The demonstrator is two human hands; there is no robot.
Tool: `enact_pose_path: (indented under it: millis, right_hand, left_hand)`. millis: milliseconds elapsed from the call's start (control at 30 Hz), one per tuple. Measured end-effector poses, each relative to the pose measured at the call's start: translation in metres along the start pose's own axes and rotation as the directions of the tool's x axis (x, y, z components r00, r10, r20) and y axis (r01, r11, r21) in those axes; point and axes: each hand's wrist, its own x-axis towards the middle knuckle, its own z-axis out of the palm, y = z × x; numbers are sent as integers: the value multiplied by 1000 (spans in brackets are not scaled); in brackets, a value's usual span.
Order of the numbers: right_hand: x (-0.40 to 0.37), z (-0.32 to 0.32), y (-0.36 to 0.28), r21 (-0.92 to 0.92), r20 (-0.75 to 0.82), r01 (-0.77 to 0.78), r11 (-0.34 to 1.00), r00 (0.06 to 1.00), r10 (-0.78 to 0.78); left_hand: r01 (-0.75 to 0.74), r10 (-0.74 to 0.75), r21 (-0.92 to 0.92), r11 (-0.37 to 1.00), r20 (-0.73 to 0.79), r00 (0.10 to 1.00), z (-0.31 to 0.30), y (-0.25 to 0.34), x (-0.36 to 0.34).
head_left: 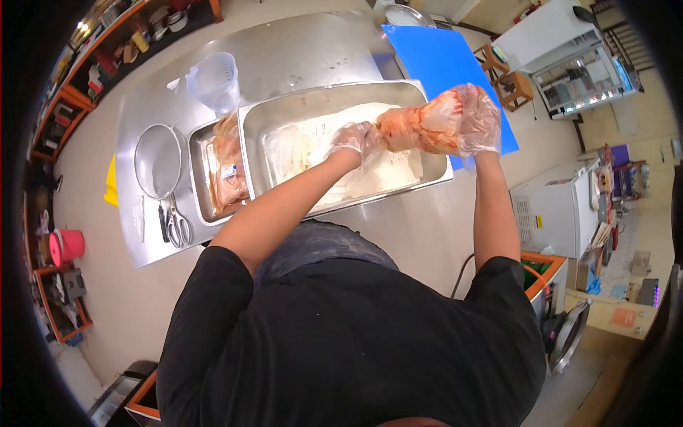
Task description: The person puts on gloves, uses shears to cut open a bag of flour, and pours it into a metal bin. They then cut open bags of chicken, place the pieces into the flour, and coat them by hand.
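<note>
A clear plastic bag of red-orange marinated meat [423, 127] is held over the large steel tray [249, 135]. My right hand [478, 122], in a clear plastic glove, grips the bag's right end from above. At the bag's left end, my gloved left hand [353, 139] is closed, its fingers pressed together on the plastic. White powder like flour [370, 174] covers much of the tray's bottom beneath both hands. To the left, a smaller steel tray [203, 206] holds another plastic bag of raw meat [229, 178].
A clear measuring jug [213, 82] stands behind the small tray. The round sieve [159, 160] and scissors [178, 226] lie on the left of the steel table [299, 53]. A blue board [434, 57] extends behind the right hand.
</note>
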Motion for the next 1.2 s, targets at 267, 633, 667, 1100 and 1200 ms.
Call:
enact_pose_path:
  millis: [267, 633, 667, 1100, 1200]
  right_hand:
    - [58, -21, -62, -40, 277, -5, 999, 961, 16]
    - [77, -24, -51, -32, 165, 158, 987, 975, -151]
    - [76, -35, -66, 55, 177, 16, 998, 984, -26]
    - [86, -48, -33, -49, 114, -11, 999, 993, 17]
    - [92, -100, -78, 79, 90, -139, 987, 987, 131]
  left_hand:
    - [-21, 20, -56, 998, -15, 1000, -82, -56, -63]
    - [186, -261, -289, 939, -248, 933, -130, -132, -159]
    - [181, -246, -258, 949, -246, 938, -126, -136, -159]
    - [37, 13, 230, 973, -215, 977, -100, -159, -151]
    - [48, 5, 285, 957, -184, 983, -110, -143, -155]
